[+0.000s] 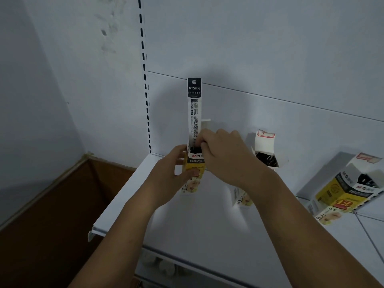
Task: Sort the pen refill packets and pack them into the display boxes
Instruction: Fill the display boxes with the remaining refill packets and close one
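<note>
The left hand (pixel 166 175) curls round the yellow display box (pixel 196 163), thumb across its front. Just at 3 o'clock of the box mouth, the right hand (pixel 224 154) pinches the upright refill packet (pixel 194 109) low down with bent fingers; the packet's foot is inside the mouth, its black header at 12 o'clock. The shelf (pixel 197 225) lies bare toward 6 o'clock, its left edge close by. Two open boxes (pixel 266 148) stand at 3 o'clock, a brown carton (pixel 52 204) at 8 o'clock
</note>
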`<state>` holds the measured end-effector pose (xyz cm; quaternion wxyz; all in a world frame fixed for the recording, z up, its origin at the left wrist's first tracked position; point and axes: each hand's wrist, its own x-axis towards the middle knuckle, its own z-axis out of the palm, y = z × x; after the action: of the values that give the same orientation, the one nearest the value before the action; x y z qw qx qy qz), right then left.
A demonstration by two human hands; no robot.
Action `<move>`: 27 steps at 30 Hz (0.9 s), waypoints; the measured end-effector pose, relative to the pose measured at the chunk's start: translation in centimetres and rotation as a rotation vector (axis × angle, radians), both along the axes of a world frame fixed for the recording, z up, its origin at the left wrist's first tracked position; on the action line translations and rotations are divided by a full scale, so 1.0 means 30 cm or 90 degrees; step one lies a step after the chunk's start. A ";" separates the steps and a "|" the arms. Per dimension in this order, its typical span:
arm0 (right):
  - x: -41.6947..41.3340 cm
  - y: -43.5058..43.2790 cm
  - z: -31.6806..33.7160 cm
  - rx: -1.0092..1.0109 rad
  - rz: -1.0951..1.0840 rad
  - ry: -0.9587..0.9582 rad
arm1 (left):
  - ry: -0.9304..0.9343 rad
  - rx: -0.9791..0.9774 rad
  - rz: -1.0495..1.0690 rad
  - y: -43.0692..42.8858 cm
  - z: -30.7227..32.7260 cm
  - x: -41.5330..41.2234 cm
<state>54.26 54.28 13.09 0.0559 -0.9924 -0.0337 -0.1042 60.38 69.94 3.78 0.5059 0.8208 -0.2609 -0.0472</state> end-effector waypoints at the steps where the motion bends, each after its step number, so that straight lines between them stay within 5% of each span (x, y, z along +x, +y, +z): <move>1: -0.002 -0.003 0.004 0.039 0.012 0.002 | -0.003 -0.001 -0.001 0.001 0.000 -0.001; 6: -0.004 -0.017 0.035 0.354 -0.016 -0.148 | -0.010 0.009 -0.012 0.011 0.010 -0.001; 8: 0.013 -0.026 0.052 0.386 -0.046 -0.226 | -0.015 0.013 -0.014 0.013 0.009 -0.003; 14: 0.078 -0.023 0.110 0.418 0.058 -0.158 | -0.021 0.015 -0.010 0.007 0.005 -0.007; 21: 0.058 -0.062 0.126 0.508 0.098 -0.260 | -0.012 0.011 -0.013 0.014 0.004 -0.004; 27: 0.044 -0.072 0.073 0.520 0.098 -0.192 | -0.015 0.003 -0.013 0.009 -0.001 0.002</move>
<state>55.60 52.13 15.27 0.4458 -0.8572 -0.0714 -0.2479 60.45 70.20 3.74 0.5006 0.8196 -0.2752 -0.0432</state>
